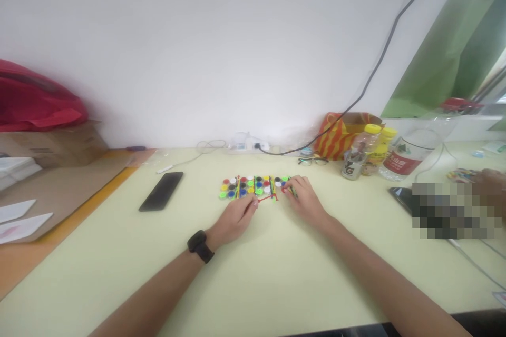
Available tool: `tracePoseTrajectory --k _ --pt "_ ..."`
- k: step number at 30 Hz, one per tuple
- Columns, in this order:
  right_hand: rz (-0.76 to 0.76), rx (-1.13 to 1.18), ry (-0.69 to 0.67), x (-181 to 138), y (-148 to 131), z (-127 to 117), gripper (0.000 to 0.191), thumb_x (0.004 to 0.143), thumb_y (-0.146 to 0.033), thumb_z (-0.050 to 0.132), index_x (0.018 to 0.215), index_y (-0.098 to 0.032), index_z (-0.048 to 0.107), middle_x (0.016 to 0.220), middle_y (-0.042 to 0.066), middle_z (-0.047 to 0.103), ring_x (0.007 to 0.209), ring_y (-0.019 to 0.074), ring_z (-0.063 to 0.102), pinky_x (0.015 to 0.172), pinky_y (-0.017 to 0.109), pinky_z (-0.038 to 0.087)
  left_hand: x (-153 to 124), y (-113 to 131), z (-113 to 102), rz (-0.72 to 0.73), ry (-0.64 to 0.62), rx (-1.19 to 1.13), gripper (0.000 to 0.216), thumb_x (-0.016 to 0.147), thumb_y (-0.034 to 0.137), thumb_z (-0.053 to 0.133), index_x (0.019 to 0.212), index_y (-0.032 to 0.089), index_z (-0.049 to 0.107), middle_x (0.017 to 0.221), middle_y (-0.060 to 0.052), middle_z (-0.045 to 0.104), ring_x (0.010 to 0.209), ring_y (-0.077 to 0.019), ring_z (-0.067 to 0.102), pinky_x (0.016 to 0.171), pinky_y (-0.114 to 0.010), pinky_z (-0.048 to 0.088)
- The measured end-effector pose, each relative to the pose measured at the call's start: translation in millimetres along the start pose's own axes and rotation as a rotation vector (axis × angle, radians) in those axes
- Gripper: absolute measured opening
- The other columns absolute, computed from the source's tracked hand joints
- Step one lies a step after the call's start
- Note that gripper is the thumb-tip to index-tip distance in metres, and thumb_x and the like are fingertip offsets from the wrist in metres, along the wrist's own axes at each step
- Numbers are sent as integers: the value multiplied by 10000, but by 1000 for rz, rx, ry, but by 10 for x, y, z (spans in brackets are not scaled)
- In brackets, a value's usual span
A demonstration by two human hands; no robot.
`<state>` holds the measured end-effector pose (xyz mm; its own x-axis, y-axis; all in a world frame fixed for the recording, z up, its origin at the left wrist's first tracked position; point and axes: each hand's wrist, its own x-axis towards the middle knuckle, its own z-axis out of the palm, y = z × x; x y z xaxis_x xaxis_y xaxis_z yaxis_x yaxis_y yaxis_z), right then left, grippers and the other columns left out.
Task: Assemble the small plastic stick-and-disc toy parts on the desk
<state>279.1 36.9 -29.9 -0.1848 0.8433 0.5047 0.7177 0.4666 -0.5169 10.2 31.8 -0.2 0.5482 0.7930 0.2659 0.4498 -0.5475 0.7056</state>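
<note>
Left hand: resting low on the tabletop, knuckles up, fingers curled together; thumb and forefinger seem pinched on the left end of a red stick, though the view is soft there.
Watch: black, strapped on the left wrist.
Right hand: just right of the left hand and apart from it, fingers bent down onto the right edge of the caps; I cannot tell whether they grip anything.
Red stick: lies level between the two hands, just in front of the caps.
Caps: small round ones in red, yellow, green, blue, black and white, laid flat in rows as a block mid-tabletop, with thin sticks lying across them from front to back.
Phone: black, flat on the tabletop, left of the caps and well apart from them.
Glasses: behind the caps, to the right.
Bottles: two with yellow tops standing upright right of the glasses, a bigger clear bottle beside them.
Striped bag: orange and yellow, against the wall behind the glasses.
Power strip: white, at the foot of the wall, a dark cable rising rightward from it.
Cardboard box: far left, a red bag on top.
Other person's hand: at the far right edge.
</note>
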Motion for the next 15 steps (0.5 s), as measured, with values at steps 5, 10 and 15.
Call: tracePoseTrajectory --k 5,10,15 --pt "83 231 -304 -103 -269 -147 131 1034 -289 505 998 -212 606 981 49 647 890 200 593 790 321 474 -2 -74 -3 8 186 -87 326 1068 357 374 781 210 422 692 26 392 636 -148 375 616 -301 287" --pt "99 341 -540 -196 -528 -139 110 986 -295 594 973 -211 664 917 19 657 794 165 587 697 272 454 3 -132 1 0 213 -110 338 1056 354 376 751 210 401 683 25 368 635 -148 351 610 -299 277" --pt "110 410 -545 -213 -583 -31 133 965 -318 631 925 -214 704 855 2 662 736 150 576 658 259 431 -8 -110 22 22 147 -91 326 1062 335 378 763 209 410 686 32 384 632 -145 363 616 -302 274"
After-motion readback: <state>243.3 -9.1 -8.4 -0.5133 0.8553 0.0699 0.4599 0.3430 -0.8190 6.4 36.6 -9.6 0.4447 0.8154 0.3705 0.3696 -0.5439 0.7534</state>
